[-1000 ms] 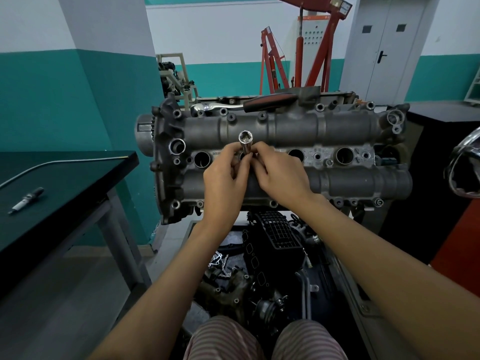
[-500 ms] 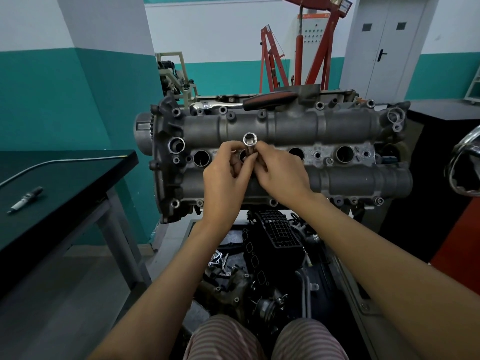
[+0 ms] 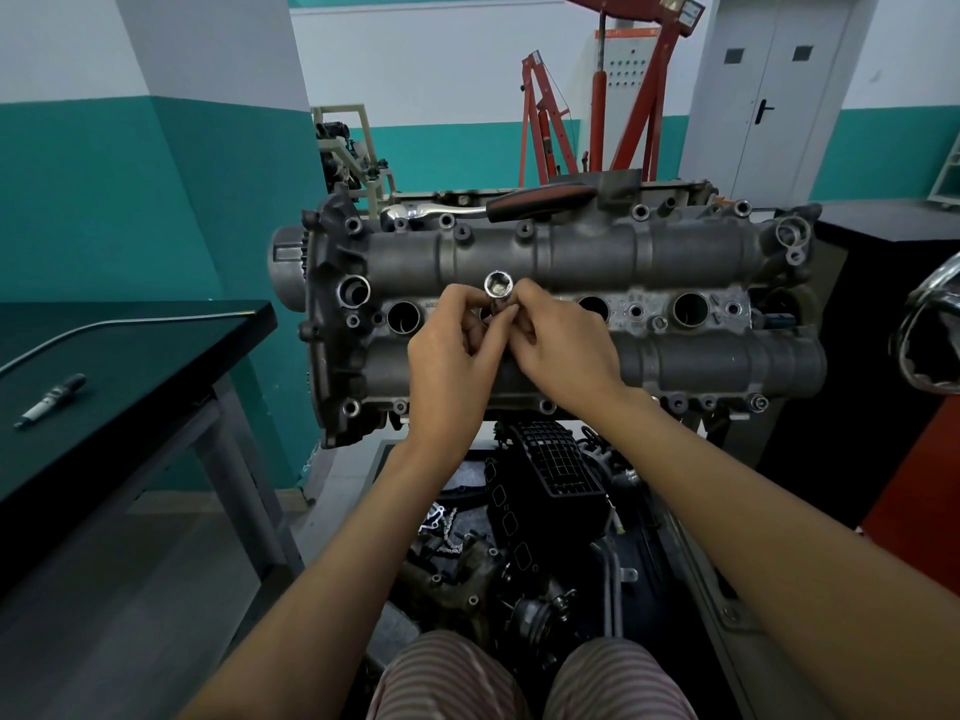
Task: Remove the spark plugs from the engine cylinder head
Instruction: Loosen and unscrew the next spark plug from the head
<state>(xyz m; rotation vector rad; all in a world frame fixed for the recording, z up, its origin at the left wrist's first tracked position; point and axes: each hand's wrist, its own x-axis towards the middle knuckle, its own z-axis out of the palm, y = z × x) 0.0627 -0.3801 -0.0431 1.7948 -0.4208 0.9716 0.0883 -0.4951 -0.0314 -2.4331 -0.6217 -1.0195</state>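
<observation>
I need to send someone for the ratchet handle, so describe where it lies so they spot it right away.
Find the grey engine cylinder head in the middle of the room. Along its far top edge lies the ratchet, on its side, beyond both hands. Its shiny chrome head points left and its black and red grip points right, unlike the dull cast metal around it.

The cylinder head stands in the middle, a ratchet lying along its top. A socket sticks out of its second well. To the left, a surface carries a plug and a rod.
</observation>
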